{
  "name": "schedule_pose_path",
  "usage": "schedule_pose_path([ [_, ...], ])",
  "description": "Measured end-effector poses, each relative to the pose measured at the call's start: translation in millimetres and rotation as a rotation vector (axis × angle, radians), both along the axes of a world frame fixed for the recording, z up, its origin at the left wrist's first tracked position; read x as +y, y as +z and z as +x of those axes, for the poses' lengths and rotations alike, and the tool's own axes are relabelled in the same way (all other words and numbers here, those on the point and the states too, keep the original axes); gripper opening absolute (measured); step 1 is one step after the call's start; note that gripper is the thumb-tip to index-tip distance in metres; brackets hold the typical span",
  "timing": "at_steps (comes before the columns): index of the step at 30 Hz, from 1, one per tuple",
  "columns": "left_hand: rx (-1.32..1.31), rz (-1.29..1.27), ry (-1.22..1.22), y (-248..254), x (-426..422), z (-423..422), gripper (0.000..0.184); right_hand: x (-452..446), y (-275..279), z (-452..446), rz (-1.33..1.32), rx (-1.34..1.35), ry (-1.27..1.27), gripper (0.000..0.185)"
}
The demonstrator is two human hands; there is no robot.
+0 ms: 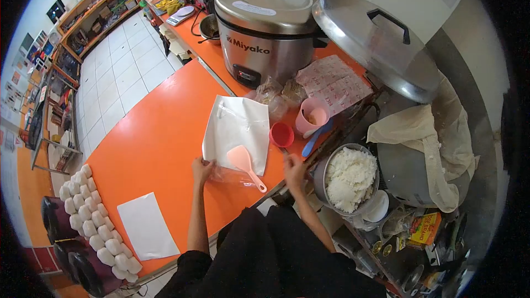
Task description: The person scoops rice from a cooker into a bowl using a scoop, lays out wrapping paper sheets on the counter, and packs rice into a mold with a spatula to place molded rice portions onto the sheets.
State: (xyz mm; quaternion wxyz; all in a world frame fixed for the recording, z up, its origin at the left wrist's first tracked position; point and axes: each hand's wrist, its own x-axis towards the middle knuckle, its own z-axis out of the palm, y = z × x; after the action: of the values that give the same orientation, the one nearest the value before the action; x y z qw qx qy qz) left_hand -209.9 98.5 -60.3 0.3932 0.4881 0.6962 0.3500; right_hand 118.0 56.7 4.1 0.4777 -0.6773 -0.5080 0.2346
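My left hand is closed at the lower left corner of a stack of white wrapping paper, its fingertips pinching the edge. Clear plastic shows under the stack's near edge. A pink rice paddle lies across the paper with its handle toward me. My right hand is closed at the short handle of a red cup-shaped scoop, just right of the paper. Close by that hand are a blue spoon and a pot of cooked white rice.
A large Miyako rice cooker stands at the back, with a big metal lid beside it. A pink cup and plastic bags sit before it. Several white wrapped packets line the left edge near a single white sheet.
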Motion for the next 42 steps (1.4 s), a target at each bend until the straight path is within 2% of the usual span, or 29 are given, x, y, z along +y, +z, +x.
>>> schedule_pose_path([
  [2, 0.035, 0.084, 0.074, 29.2, -6.8, 15.2, 0.030, -14.4, -16.3, -31.5, -0.197, -0.161, 0.310, 0.023],
  [4, -0.014, 0.126, 0.068, 3.6, -5.3, 15.1, 0.029, -25.4, 21.4, -68.0, -0.021, -0.363, 0.380, 0.035],
  [7, -0.037, 0.173, 0.066, 8.2, -16.4, 15.0, 0.036, -25.0, -28.7, -88.4, -0.154, -0.534, 0.463, 0.047],
  [10, -0.077, 0.219, 0.075, -2.9, -32.9, 1.2, 0.045, -30.5, -39.4, -85.8, -0.233, -0.489, 0.564, 0.042],
  [14, -0.011, 0.202, -0.049, -10.2, -71.0, -37.9, 0.045, -43.6, 8.7, -91.3, -0.522, -0.318, 0.948, 0.037],
  [17, -0.162, -0.131, 0.071, 30.4, -109.2, -55.0, 0.041, -51.3, 23.3, -95.7, -0.668, -0.140, 1.094, 0.036],
  [19, -0.230, -0.127, 0.088, 22.4, -130.4, -60.9, 0.033, -61.7, 18.9, -104.9, -0.755, -0.061, 1.127, 0.040],
  [22, -0.177, -0.114, 0.225, 6.5, -155.1, -56.2, 0.027, -95.5, -2.7, -135.9, -0.592, -0.303, 0.897, 0.044],
  [25, -0.123, -0.083, 0.337, 9.7, -170.6, -46.8, 0.026, -122.4, 24.3, -146.2, -0.345, -0.551, 1.031, 0.049],
  [26, -0.110, -0.061, 0.367, 8.3, -173.6, -44.8, 0.026, -126.9, 8.8, -144.1, -0.321, -0.565, 1.114, 0.052],
  [27, -0.097, -0.039, 0.395, 7.2, -175.6, -44.1, 0.026, -125.8, -7.0, -142.7, -0.342, -0.564, 1.109, 0.050],
  [29, -0.197, -0.047, 0.291, -0.3, -178.4, -51.4, 0.028, -121.1, -11.5, -142.0, -0.386, -0.567, 1.094, 0.048],
  [30, -0.243, -0.048, 0.238, -3.2, -178.2, -56.4, 0.029, -113.4, -12.2, -135.6, -0.506, -0.451, 1.188, 0.044],
  [32, -0.277, -0.111, 0.221, 33.8, -178.5, -56.6, 0.031, -80.8, 15.4, -122.5, -0.743, -0.201, 1.360, 0.037],
  [35, -0.291, -0.190, 0.182, 50.2, -177.3, -60.0, 0.035, -39.2, 45.1, -110.2, -0.640, -0.183, 1.447, 0.028],
  [37, -0.295, -0.193, 0.152, 39.7, -177.9, -63.9, 0.036, 2.2, 24.2, -111.5, -0.568, -0.257, 1.247, 0.024],
  [39, -0.305, -0.147, 0.125, 10.5, -177.9, -72.3, 0.036, 46.6, 31.4, -123.3, -0.514, -0.169, 0.902, 0.023],
  [41, -0.312, -0.096, 0.138, 15.1, -178.2, -70.9, 0.030, 88.3, 4.5, -142.7, -0.260, -0.301, 0.659, 0.029],
  [42, -0.314, -0.067, 0.145, 19.6, -177.0, -69.9, 0.027, 93.6, -5.9, -147.6, -0.217, -0.372, 0.642, 0.031],
])
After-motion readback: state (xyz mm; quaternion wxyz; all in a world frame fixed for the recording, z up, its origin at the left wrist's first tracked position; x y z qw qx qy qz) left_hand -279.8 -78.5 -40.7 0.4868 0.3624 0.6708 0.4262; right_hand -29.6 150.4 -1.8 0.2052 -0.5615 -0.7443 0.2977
